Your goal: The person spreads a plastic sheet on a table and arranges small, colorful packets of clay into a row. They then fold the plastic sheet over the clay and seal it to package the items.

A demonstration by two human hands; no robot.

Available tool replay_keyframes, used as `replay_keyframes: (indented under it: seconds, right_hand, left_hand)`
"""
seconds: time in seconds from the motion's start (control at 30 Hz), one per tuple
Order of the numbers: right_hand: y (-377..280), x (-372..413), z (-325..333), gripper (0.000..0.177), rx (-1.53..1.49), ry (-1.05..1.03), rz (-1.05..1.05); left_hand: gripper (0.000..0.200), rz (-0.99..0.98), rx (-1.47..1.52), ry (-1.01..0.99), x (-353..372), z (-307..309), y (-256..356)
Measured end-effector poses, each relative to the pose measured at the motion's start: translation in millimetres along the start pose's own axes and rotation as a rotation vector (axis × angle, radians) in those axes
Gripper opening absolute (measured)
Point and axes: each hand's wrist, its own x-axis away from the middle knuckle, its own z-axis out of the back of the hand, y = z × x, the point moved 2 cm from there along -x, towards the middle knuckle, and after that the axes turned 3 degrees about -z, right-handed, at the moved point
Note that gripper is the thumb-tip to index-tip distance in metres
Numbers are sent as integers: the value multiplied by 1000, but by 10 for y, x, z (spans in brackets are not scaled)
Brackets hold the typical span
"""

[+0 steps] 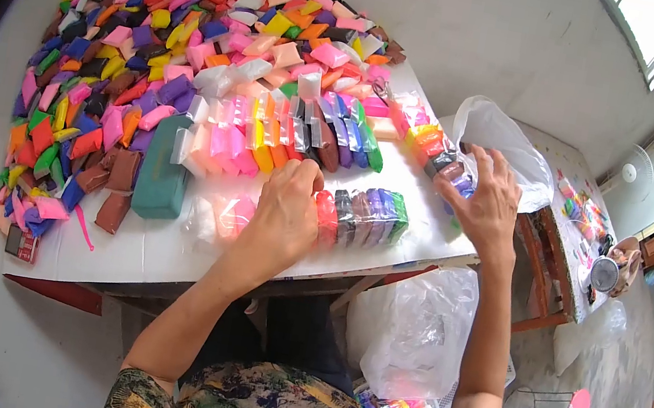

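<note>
Two hands are busy. The right hand (487,201) pinches the mouth of a thin, crinkly clear bag (503,134), fingers half bent. Short clay sticks sit inside it. The left hand (287,208) curls over the red end of a row of wrapped sticks (369,214) on the white table (163,250); I cannot tell if it grips. Behind lies a big pile of colored blocks (154,45) and a long green bar (162,168).
</note>
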Motion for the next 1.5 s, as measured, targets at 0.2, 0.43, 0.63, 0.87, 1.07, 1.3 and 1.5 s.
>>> replay_keyframes:
  seconds: [0.2,0.43,0.63,0.87,1.07,1.3,1.5]
  right_hand:
    - [108,-190,-300,61,-131,-351,-170]
    - [-55,-309,-504,63,-41,-345,-194]
    - [-90,-432,-611,49,-111,-294,-109]
    - [-138,-368,-517,77,-13,-121,-19]
    - [-863,-50,76,27,-562,26,156]
    - [-1455,205,136,36,-801,-290,392]
    - [-1904,245,-11,40,-780,-382,528]
  left_hand:
    - [12,6,22,13,-3,11,9]
    - [12,16,12,0,8,38,57]
    - [12,26,23,-12,-6,22,20]
    - [17,-50,18,9,-38,2,4]
    - [23,-210,-163,3,-2,70,203]
    - [35,-218,-170,507,907,740,484]
    - [36,287,-74,440,1337,952,132]
